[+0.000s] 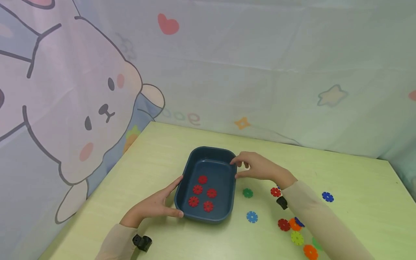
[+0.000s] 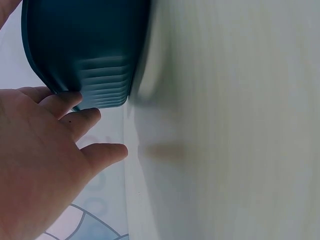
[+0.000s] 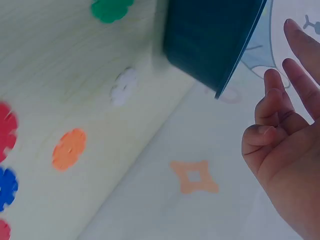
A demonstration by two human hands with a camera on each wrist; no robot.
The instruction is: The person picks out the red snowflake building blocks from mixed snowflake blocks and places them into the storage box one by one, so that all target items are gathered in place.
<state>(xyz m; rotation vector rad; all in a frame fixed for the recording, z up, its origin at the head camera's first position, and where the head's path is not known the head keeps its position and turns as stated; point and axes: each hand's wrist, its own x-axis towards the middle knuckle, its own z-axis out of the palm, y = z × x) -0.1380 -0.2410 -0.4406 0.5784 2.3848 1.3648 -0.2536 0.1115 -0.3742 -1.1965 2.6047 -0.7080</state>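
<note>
A dark blue rectangular tray (image 1: 216, 171) stands on the table with several red notched discs (image 1: 211, 193) lying flat inside. My left hand (image 1: 154, 206) is at the tray's left side, its fingers near the side wall and its thumb by the near corner. In the left wrist view, some fingertips (image 2: 70, 97) overlap the tray's edge. At the far right of the tray is my right hand (image 1: 258, 167), thumb and index finger spread, the other fingers loosely bent. The right wrist view shows that palm (image 3: 290, 155) with nothing in it, beside the tray wall (image 3: 210, 45).
Loose notched discs lie right of the tray: a green disc (image 1: 248, 193), a light blue disc (image 1: 251, 217), a dark red disc (image 1: 284, 225), a yellow disc (image 1: 297, 238) and others under or near the right forearm. A printed cloth (image 1: 276, 83) hangs behind the table (image 1: 156, 159).
</note>
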